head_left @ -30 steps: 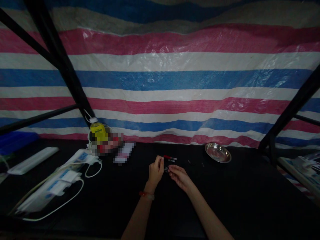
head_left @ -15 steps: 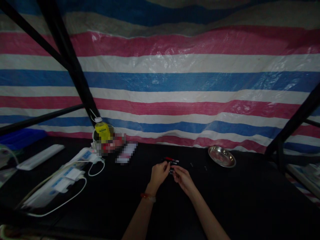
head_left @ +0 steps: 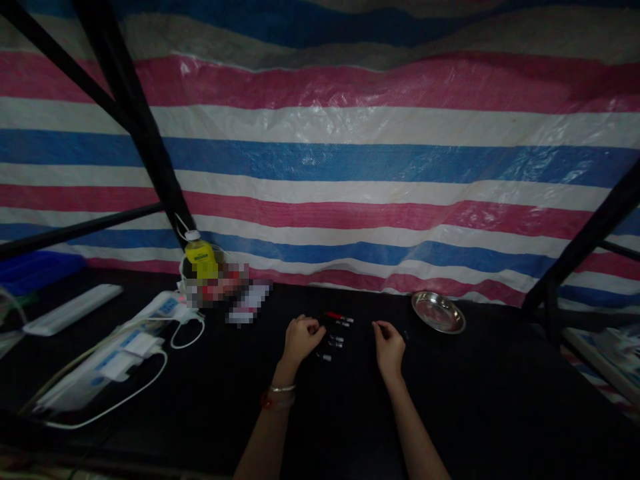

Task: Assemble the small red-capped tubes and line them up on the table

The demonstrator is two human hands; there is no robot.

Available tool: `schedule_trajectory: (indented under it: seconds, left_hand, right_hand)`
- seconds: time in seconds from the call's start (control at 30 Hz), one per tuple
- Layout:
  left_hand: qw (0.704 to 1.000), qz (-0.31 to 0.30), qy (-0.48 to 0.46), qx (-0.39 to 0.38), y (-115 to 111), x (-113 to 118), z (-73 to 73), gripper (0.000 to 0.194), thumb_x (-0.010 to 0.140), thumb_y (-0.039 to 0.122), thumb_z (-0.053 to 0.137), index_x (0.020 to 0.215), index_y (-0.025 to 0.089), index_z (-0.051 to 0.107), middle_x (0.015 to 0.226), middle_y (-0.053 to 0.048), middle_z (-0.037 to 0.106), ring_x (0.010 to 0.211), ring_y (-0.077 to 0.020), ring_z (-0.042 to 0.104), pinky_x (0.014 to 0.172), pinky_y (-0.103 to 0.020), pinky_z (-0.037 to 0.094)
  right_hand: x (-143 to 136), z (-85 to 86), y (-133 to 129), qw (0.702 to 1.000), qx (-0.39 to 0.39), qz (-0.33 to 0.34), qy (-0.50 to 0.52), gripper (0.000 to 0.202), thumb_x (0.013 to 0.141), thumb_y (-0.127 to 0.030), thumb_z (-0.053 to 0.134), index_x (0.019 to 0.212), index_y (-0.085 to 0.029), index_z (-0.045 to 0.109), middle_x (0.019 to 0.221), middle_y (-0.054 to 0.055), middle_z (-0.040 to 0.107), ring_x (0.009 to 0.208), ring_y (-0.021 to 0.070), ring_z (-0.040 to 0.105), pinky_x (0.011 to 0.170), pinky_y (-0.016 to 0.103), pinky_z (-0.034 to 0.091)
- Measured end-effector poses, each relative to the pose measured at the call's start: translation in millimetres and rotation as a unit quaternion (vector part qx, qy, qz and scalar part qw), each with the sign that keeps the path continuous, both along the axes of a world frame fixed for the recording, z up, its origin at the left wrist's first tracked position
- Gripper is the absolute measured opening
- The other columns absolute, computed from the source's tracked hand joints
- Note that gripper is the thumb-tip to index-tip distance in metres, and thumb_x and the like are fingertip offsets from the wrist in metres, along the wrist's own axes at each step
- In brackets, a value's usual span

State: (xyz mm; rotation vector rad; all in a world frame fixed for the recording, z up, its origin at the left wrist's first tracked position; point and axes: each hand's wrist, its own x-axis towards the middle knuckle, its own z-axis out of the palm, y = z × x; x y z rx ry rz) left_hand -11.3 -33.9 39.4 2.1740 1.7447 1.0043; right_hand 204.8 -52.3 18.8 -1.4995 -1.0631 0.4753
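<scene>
My left hand (head_left: 303, 339) rests at the left of several small dark pieces with silvery ends on the black table. Its fingers are curled with the tips together; whatever they may hold is hidden. A red piece with a silvery end (head_left: 339, 317) lies farthest back in that group, and a small silvery-ended piece (head_left: 325, 358) lies closest to me. To the right, apart from the group, my right hand (head_left: 390, 350) pinches thumb and fingertips together low over the table. Anything in that pinch is too small to name. A tiny dark piece (head_left: 407, 335) lies just beyond its knuckles.
A shiny round metal dish (head_left: 439, 313) stands at the back right. On the left are power strips (head_left: 107, 360) with white cables, a yellow bottle (head_left: 201, 259) and a blue tray (head_left: 40, 270). Black frame bars and a striped sheet (head_left: 350, 167) bound the table.
My hands were close together over the small pieces and have moved apart. The right hand has gone right, to where a tiny piece lay; the left has drawn back left, uncovering the group.
</scene>
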Motion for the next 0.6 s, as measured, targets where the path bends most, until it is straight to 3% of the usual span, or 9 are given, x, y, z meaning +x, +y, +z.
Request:
schedule_trajectory:
  seconds: [0.27, 0.47, 0.6]
  left_hand:
    - [0.999, -0.025, 0.03, 0.01, -4, 14, -0.3, 0.035, 0.076, 0.036, 0.051, 0.045, 0.02, 0.05, 0.053, 0.0, 0.053, 0.063, -0.0158, 0.05, 0.067, -0.029, 0.035]
    - [0.999, -0.026, 0.034, 0.009, -5, 18, 0.0, 0.035, 0.079, 0.033, 0.048, 0.047, 0.019, 0.048, 0.053, 0.0, 0.05, 0.063, -0.0155, 0.049, 0.064, -0.028, 0.034]
    - [0.999, -0.018, 0.022, 0.015, -4, 17, -1.3, 0.035, 0.08, 0.033, 0.047, 0.047, 0.019, 0.046, 0.053, 0.0, 0.049, 0.062, -0.0152, 0.048, 0.065, -0.028, 0.034]
  right_hand:
    - [-2, 4.0, -6, 0.985, -0.081, -0.017, -0.151, 0.038, 0.082, -0.045, 0.042, 0.092, -0.019, 0.068, 0.087, 0.009, 0.063, 0.075, 0.0209, 0.058, 0.061, 0.029, 0.038]
    - [-5, 9.0, -8, 0.982, -0.134, -0.038, -0.125, 0.032, 0.08, -0.046, 0.044, 0.09, -0.021, 0.062, 0.065, 0.002, 0.059, 0.06, 0.0174, 0.056, 0.05, 0.025, 0.032]
    - [-4, 7.4, -8, 0.985, -0.122, -0.053, -0.109, 0.031, 0.08, -0.049, 0.044, 0.084, -0.022, 0.058, 0.062, 0.0, 0.058, 0.057, 0.0165, 0.055, 0.049, 0.024, 0.031]
